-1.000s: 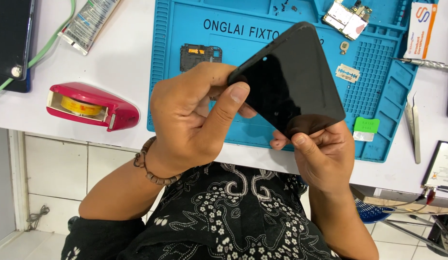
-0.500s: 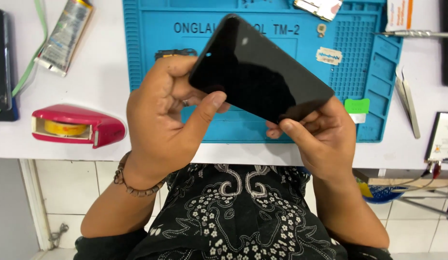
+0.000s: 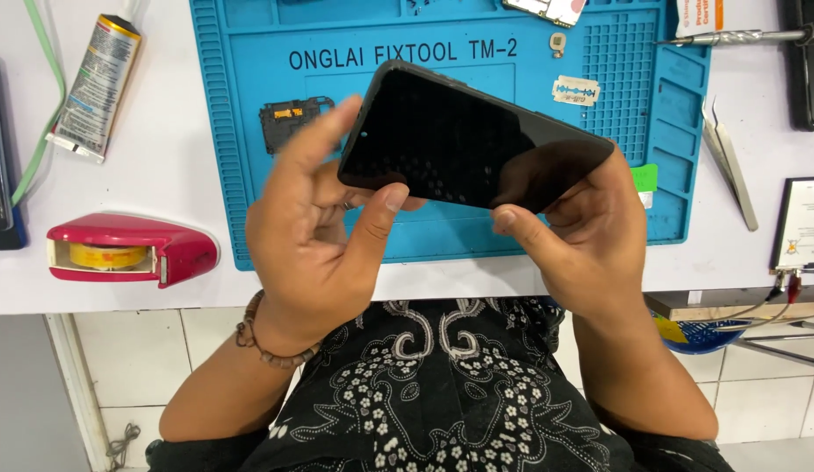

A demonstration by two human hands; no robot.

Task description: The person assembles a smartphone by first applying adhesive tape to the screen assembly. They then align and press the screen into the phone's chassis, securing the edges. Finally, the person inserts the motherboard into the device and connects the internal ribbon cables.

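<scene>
While both hands hover above the near edge of the bench, we note the black smartphone (image 3: 473,140) held between them, dark screen up, tilted with its left end higher and farther. Our left hand (image 3: 315,236) is partly curled: thumb pressed on the near left edge of the glass, fingers spread behind the left end. Our right hand (image 3: 582,236) is closed round the right end, thumb on the near corner, fingers under the back. The phone is clear of the bench, lifted over the blue silicone work mat (image 3: 223,157).

Step in hand, as we judge it: pressing or checking the screen along its edge, thumbs working the near side. Whether the glass is fully seated we cannot tell. The next move likely calls for even thumb pressure moved along the edge, with the fingers behind giving support, so the glass does not flex.

Outward on the mat: a small black component (image 3: 289,122) just left of the phone, a razor blade (image 3: 575,90) farther right, a green tab (image 3: 645,177) by the right hand.

Off the mat: a red tape dispenser (image 3: 132,249) near left, a glue tube (image 3: 97,87) far left, tweezers (image 3: 729,157) right, a metal tool (image 3: 739,37) far right.
</scene>
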